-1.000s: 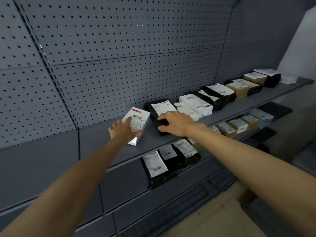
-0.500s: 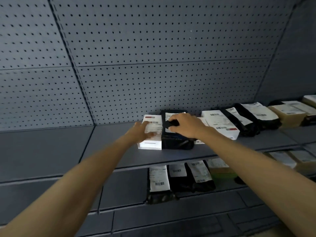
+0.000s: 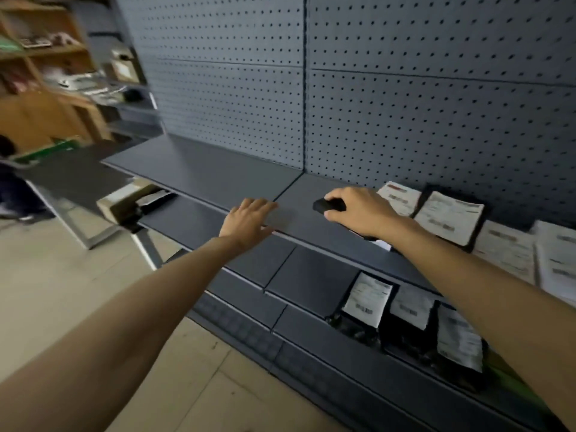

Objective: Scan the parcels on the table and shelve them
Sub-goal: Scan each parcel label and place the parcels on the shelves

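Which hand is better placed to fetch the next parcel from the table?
Left, probably. The left hand is open and empty, on the side toward the table; the right hand is closed on the black scanner.

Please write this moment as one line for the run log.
left hand: open, empty, over shelf edge | right hand: holding black scanner | white parcel: on shelf

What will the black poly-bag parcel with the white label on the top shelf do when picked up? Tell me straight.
The black bag parcel would probably flex and sag, since its dark edges look like soft film rather than a box. It lies flat, so tipping or rolling seems unlikely. The film may be slick; gripping across the label should hold better. Weight cannot be judged.
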Demonstrator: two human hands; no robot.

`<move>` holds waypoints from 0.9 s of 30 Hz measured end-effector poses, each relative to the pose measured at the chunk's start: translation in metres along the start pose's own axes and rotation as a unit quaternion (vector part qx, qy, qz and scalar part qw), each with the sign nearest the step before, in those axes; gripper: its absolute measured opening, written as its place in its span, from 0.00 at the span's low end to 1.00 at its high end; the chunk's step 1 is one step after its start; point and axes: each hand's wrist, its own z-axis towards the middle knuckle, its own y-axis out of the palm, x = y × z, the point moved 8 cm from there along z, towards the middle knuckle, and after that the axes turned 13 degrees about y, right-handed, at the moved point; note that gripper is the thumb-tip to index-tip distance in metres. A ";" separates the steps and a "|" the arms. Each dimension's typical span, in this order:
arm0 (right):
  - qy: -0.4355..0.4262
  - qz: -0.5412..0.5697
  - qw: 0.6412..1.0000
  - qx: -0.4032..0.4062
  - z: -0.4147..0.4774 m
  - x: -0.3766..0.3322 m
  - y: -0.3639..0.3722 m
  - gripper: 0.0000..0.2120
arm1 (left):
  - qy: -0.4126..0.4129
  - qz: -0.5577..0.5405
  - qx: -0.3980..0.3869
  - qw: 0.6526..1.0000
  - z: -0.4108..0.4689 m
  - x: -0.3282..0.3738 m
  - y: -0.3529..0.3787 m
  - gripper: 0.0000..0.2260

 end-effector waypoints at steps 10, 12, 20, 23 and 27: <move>-0.202 -0.013 0.977 -0.070 0.024 -0.274 0.075 0.20 | -0.195 0.050 0.047 0.978 -0.190 -0.195 -0.054 0.24; -0.236 -0.021 0.969 -0.073 0.029 -0.336 0.091 0.22 | -0.227 0.057 0.045 0.971 -0.234 -0.237 -0.063 0.24; -0.351 -0.026 0.931 -0.096 0.028 -0.561 0.177 0.19 | -0.326 0.086 0.066 0.939 -0.385 -0.399 -0.101 0.21; -0.365 -0.034 0.923 -0.115 0.036 -0.617 0.211 0.18 | -0.347 0.090 0.066 0.931 -0.416 -0.439 -0.101 0.21; -0.358 -0.040 0.921 -0.145 0.060 -0.667 0.250 0.21 | -0.364 0.077 0.056 0.927 -0.438 -0.488 -0.086 0.21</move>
